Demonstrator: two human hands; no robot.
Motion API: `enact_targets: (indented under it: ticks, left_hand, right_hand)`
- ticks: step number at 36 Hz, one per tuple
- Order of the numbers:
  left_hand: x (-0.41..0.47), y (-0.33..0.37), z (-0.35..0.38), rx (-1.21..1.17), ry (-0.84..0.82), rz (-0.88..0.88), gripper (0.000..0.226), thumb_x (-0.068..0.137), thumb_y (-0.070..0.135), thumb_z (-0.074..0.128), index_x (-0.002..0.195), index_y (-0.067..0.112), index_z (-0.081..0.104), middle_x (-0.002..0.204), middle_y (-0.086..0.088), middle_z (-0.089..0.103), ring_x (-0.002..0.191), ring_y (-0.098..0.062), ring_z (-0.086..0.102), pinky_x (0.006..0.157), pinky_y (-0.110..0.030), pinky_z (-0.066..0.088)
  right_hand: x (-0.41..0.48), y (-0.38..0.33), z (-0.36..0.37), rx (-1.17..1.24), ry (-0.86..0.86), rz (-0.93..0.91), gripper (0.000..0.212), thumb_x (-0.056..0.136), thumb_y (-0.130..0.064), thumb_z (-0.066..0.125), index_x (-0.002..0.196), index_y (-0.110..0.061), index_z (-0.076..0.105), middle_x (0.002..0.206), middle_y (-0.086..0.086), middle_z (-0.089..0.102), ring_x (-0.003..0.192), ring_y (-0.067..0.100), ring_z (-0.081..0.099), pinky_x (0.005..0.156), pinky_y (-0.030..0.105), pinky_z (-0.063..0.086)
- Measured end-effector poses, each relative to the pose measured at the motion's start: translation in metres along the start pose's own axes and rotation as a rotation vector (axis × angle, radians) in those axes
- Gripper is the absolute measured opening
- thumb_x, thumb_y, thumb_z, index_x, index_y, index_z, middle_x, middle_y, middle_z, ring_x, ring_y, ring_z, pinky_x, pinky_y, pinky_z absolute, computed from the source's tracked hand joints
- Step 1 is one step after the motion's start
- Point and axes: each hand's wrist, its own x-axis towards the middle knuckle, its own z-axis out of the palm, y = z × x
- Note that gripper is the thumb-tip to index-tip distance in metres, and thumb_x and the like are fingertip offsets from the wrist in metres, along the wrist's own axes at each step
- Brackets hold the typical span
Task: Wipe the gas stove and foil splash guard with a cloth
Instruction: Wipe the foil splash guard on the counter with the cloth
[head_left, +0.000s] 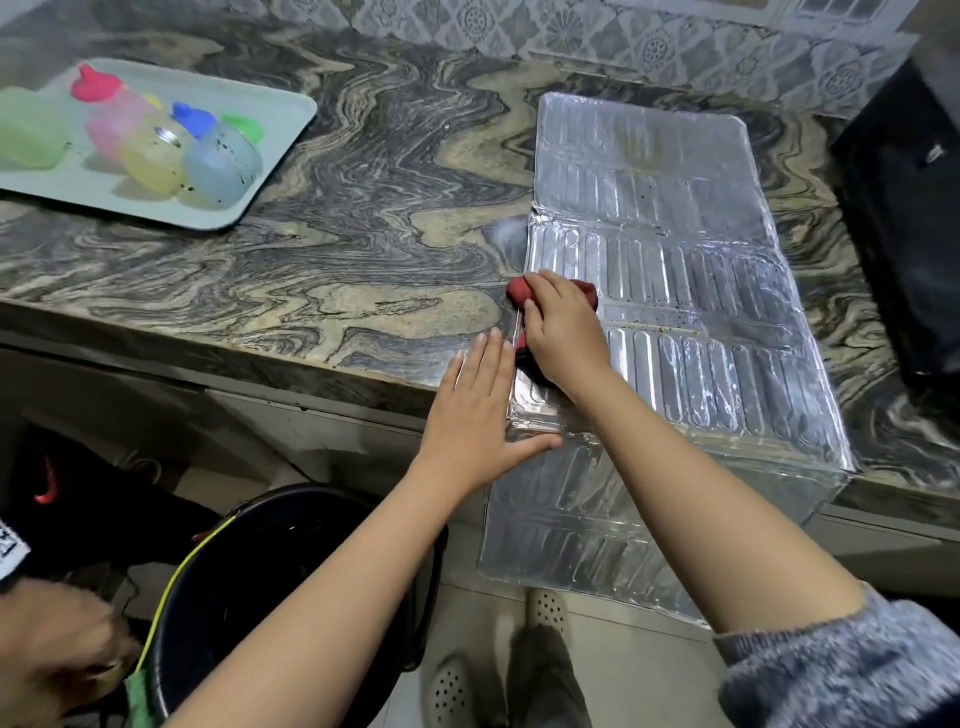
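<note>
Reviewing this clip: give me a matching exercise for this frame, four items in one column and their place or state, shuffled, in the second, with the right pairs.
Items:
1. red cloth
2. left hand
3. foil splash guard
4. pale green tray

Places or states:
A. lies flat on the counter, its near end hanging over the edge
B. at far left, holding coloured bottles
C. bunched under the right hand
D. pressed flat, palm down, on the foil's left edge

Pairs: 1-C, 2-D, 3-A, 4-B
</note>
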Motion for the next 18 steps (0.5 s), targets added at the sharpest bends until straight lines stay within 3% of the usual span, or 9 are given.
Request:
enact_targets:
  ticks: [4, 18]
  left_hand:
    - [0.0, 0.001, 0.0, -0.005, -0.006, -0.015, 0.112, 0.068, 0.083, 0.016, 0.146, 0.01, -0.015, 0.156, -0.007, -0.019, 0.143, -0.018, -0.019, 0.117, -0.037, -0.01]
    - [0.0, 0.003, -0.002, 0.023, -0.041, -0.033, 0.11, 0.071, 0.084, 0.019, 0.145, 0.011, -0.018, 0.154, -0.006, -0.025, 0.142, -0.018, -0.024, 0.114, -0.034, -0.016]
  right_hand:
    - [0.013, 0.01, -0.003, 0.01, -0.037, 0.01, 0.038, 0.095, -0.016, 0.04, 0.132, -0.01, 0.046, 0.138, 0.008, 0.047, 0.129, 0.024, 0.039, 0.106, 0.032, 0.027]
    - [-0.006, 0.085, -0.059, -0.003, -0.007, 0.215, 0.04, 0.096, -0.022, 0.038, 0.135, -0.013, 0.043, 0.143, 0.005, 0.042, 0.131, 0.023, 0.037, 0.109, 0.04, 0.032]
